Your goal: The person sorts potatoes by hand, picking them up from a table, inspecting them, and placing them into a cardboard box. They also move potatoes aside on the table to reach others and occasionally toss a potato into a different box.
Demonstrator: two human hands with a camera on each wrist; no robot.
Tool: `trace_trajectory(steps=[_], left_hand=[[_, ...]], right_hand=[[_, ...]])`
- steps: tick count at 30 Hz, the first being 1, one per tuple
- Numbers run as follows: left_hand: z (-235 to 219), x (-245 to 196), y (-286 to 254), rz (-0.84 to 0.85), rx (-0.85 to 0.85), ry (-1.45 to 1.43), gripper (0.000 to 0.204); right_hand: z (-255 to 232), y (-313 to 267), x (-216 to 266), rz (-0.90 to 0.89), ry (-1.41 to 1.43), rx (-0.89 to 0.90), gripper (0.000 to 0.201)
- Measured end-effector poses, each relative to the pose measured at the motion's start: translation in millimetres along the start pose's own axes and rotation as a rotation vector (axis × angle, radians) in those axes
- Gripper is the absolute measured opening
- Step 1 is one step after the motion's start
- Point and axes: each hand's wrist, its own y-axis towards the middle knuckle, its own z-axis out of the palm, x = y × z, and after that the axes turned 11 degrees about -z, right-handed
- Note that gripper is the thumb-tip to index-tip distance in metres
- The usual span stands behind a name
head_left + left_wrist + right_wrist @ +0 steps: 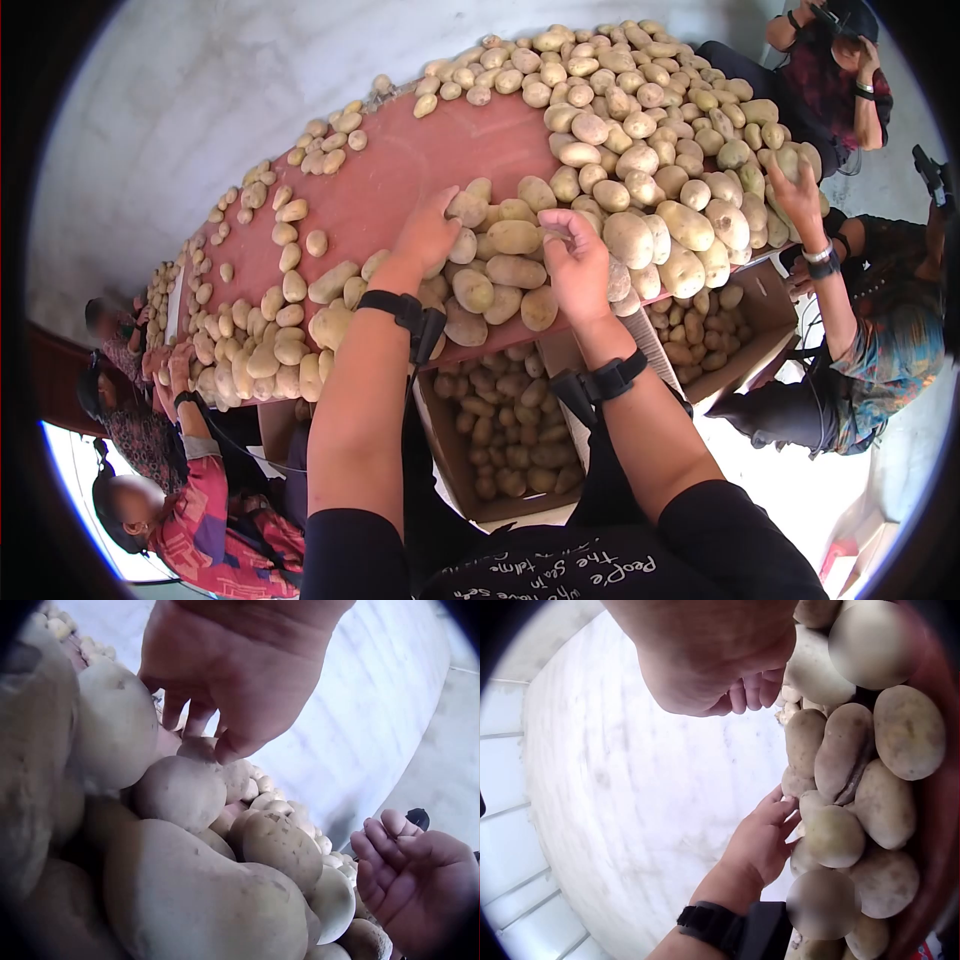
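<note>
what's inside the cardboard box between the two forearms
The box holds a pile of potatoes. Whatever lies beneath that top layer, and the box's floor, is covered, and the red table with its load hides the far end.

Potatoes [628, 240] lie on the table [470, 150] and in boxes [748, 362] below.
</note>
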Motion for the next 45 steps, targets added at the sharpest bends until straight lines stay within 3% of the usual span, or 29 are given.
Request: trace_trajectory(steps=[5, 8, 13, 15, 16, 18, 21, 23, 25, 28, 29, 32, 35, 39, 45], left_hand=[[-16, -8, -34, 0.038, -0.112, -0.110, 0.043], [-18, -9, -90, 0.245, -0.113, -0.586, 0.033], [12, 41, -197, 0.004, 0.842, -1.008, 0.026], [52, 66, -220, -0.280, 1.039, -0.898, 0.030], [60, 77, -220, -0.259, 1.053, -0.873, 0.030], [138, 116, -237, -0.482, 0.908, -0.694, 0.033], [182, 116, -221, -0.340, 0.576, -0.122, 0.038], [218, 123, -212, -0.108, 0.490, 0.083, 0.038], [262, 135, -193, 0.012, 0.417, 0.164, 0.038], [323, 141, -185, -0.046, 0.354, 0.148, 0.036], [332, 139, -185, -0.112, 0.333, 0.171, 0.034], [310, 109, -174, -0.033, 0.427, 0.437, 0.034], [304, 101, -172, -0.074, 0.333, 0.407, 0.032], [339, 133, -168, 0.106, 0.089, 0.544, 0.028], [362, 153, -163, 0.058, 0.070, 0.513, 0.030]], right_hand=[[0, -1, -6, -0.037, 0.003, -0.044, 0.022], [-3, 1, 3, 0.052, 0.033, 0.009, 0.021], [-5, -2, -1, -0.010, 0.080, -0.020, 0.020], [-5, -2, 0, -0.011, 0.084, -0.017, 0.019], [-4, -4, 3, -0.001, 0.080, -0.011, 0.019], [-1, -9, 10, 0.016, 0.071, 0.000, 0.018], [4, -14, 14, 0.053, 0.060, 0.068, 0.020], [4, -18, 8, 0.034, 0.070, 0.083, 0.020], [6, -18, 1, -0.003, 0.063, 0.089, 0.019], [5, -19, -1, -0.038, 0.053, 0.084, 0.017], [3, -20, 1, -0.028, 0.066, 0.086, 0.017], [0, -22, 5, -0.049, 0.038, 0.118, 0.019], [-2, -21, 7, -0.100, -0.018, 0.152, 0.021], [6, -22, 9, -0.162, -0.060, 0.196, 0.022], [22, -27, 20, -0.314, -0.182, 0.326, 0.024]])
